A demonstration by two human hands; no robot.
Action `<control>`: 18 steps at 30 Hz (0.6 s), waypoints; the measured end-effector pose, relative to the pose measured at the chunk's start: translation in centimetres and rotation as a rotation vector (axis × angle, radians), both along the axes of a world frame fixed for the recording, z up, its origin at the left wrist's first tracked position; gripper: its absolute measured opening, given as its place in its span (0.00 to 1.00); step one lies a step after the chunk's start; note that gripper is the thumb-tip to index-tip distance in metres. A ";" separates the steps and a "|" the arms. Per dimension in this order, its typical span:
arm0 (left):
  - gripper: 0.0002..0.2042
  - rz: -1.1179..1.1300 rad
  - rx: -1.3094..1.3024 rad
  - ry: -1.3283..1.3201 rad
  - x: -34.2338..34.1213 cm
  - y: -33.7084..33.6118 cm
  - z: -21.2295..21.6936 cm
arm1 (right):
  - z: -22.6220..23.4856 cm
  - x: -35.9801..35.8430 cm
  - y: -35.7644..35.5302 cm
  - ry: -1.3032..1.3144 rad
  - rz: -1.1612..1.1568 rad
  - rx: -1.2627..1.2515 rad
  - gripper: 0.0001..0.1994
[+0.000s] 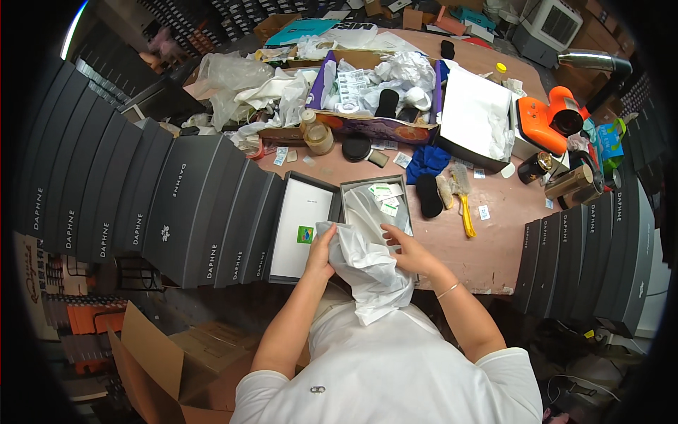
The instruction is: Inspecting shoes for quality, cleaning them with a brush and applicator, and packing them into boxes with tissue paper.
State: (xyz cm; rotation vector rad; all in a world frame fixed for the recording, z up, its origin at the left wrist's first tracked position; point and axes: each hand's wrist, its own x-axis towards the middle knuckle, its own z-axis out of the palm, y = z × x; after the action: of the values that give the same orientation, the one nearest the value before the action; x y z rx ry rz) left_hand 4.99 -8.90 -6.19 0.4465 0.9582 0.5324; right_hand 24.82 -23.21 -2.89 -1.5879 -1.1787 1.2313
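Note:
My left hand is closed on the left side of a crumpled white tissue or thin plastic wrap, held in front of my body. Whatever may be inside the wrap is hidden. At its right side, my right hand has its fingers stretched apart; whether they touch the wrap is hard to tell. Just beyond my hands stands an open grey shoebox, with white paper and small green-and-white cards in it. Left of it lies the box lid, white inside, with a small green packet.
Dark grey shoeboxes stand in a row at left, with more at right. Beyond are a yellow-handled brush, black sponge, blue cloth, glass jar, purple carton and orange heat tool. An open cardboard box sits lower left.

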 end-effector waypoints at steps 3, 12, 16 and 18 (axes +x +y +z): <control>0.16 0.040 0.114 0.034 -0.1 -0.4 0.6 | 0.9 -0.2 -1.1 0.249 0.083 0.045 0.34; 0.35 0.025 0.210 -0.148 -1.9 -2.3 7.9 | 9.1 -2.5 0.9 -0.754 0.291 0.435 0.26; 0.22 0.209 -0.089 -0.093 -1.2 -2.4 6.8 | 7.8 -2.9 2.7 -1.016 0.352 0.611 0.13; 0.16 0.323 -0.087 -0.187 -0.7 -2.5 5.3 | 6.9 -5.1 3.1 -0.887 0.086 0.898 0.07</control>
State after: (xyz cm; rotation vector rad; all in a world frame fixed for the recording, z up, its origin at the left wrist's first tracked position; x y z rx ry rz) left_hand 4.26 -11.38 -0.92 0.1589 0.8727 0.8065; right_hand 19.75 -20.11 3.98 -1.3401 -1.9702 -0.1211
